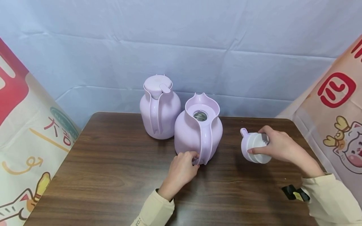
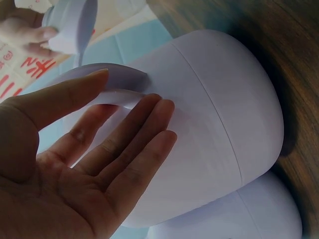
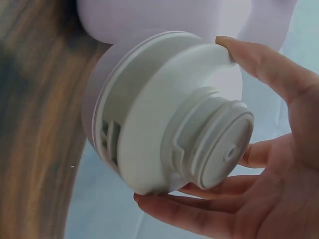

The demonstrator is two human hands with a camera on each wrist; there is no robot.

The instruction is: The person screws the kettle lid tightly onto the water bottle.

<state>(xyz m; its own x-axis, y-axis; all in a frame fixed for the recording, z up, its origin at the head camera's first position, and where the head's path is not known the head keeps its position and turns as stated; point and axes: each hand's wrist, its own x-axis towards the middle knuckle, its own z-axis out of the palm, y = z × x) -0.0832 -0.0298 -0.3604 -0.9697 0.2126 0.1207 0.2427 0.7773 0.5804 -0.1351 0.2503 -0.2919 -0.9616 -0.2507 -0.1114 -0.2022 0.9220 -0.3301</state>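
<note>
The left hand [image 1: 182, 169] is about half open, thumb and loosely bent fingers at the lower handle [image 1: 206, 141] of the open lilac vacuum jug [image 1: 189, 134]; whether they touch it I cannot tell. The right hand [image 1: 279, 146] pinches the white-and-lilac stopper lid [image 1: 255, 142], tilted at its 9 o'clock, between thumb and fingers. From the left hand, the lidded jug [image 1: 170, 114] stands at 11 o'clock, the open one at 1; its round mouth [image 1: 200, 116] shows a shiny interior, contents unclear.
</note>
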